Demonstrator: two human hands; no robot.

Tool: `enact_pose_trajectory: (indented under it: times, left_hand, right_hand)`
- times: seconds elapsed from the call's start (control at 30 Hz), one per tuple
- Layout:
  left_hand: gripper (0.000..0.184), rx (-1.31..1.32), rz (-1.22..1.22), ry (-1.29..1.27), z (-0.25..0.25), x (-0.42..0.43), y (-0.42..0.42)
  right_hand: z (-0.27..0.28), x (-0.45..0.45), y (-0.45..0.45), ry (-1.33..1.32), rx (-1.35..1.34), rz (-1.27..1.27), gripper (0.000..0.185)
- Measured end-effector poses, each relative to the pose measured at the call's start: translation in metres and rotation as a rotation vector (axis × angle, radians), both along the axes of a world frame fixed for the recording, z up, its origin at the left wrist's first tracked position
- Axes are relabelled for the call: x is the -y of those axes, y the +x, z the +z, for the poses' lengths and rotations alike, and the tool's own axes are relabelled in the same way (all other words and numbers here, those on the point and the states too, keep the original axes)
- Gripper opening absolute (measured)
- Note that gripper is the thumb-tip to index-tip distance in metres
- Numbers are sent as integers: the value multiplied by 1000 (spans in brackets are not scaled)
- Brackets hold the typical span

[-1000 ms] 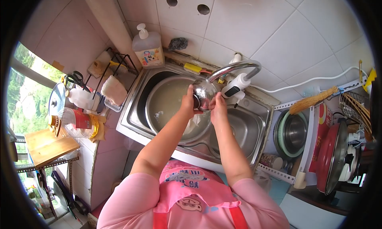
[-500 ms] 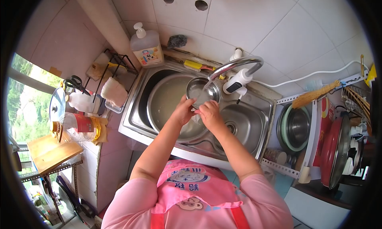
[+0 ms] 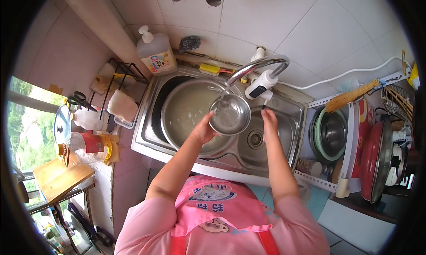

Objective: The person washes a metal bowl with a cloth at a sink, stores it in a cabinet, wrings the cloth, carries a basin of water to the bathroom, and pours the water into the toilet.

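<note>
A small metal bowl [image 3: 230,115] is tilted under the curved faucet [image 3: 256,65], and a thin stream of water runs toward its rim. My left hand [image 3: 205,129] grips the bowl by its left edge. To the right of the bowl, my right hand [image 3: 269,120] is raised near the faucet's white body, apart from the bowl; whether its fingers hold anything is hard to see. Below lies a large metal basin [image 3: 184,117] of cloudy water in the left sink. The smaller right sink [image 3: 279,135] shows its drain.
A soap bottle [image 3: 156,53] and a yellow brush [image 3: 209,69] are behind the sink. A wire rack [image 3: 128,75] with sponges, scissors [image 3: 80,100] and an oil bottle [image 3: 88,148] stand at left. Stacked bowls [image 3: 330,135] and a red-rimmed lid [image 3: 375,162] are at right.
The bowl has turned so its inside faces up and has moved slightly right and down. My right hand has let go of it and moved right.
</note>
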State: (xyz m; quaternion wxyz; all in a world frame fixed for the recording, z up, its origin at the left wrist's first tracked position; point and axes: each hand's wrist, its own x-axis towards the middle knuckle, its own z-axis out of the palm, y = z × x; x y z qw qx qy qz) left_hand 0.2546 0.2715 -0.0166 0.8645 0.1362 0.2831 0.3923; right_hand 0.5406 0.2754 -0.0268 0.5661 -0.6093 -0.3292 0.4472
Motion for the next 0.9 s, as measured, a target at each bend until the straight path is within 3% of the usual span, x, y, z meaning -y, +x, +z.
enact_pose_trajectory:
  times: [0.13,0.47,0.6,0.63,0.77,0.8,0.87,0.9]
  left_hand:
    - [62,-24,105,-3,16,3,-24]
    - [63,-45,153,29,25,-4,-13]
    - [60,-53,153,50,19,-14,-24]
    - [59,-99,178,85,20,-14,-24]
    - [63,-234,235,229,45,-9,-16]
    - [63,-239,237,228,44,-9,-9]
    - [75,-444,407,400,36,-8,-1]
    - [85,-690,387,447,30,-10,-7]
  right_hand:
    - [15,-7,-3,22,-300,82,16]
    - [58,-12,13,113,-549,86,15]
    - [64,0,-4,4,-430,48,37]
    - [62,8,-15,-97,-367,106,48]
    - [41,13,-90,-319,-178,444,55]
    - [34,12,-109,-294,-119,483,49]
    - [16,2,-144,-402,-251,435,31]
    - [0,-9,-148,-402,-255,437,31]
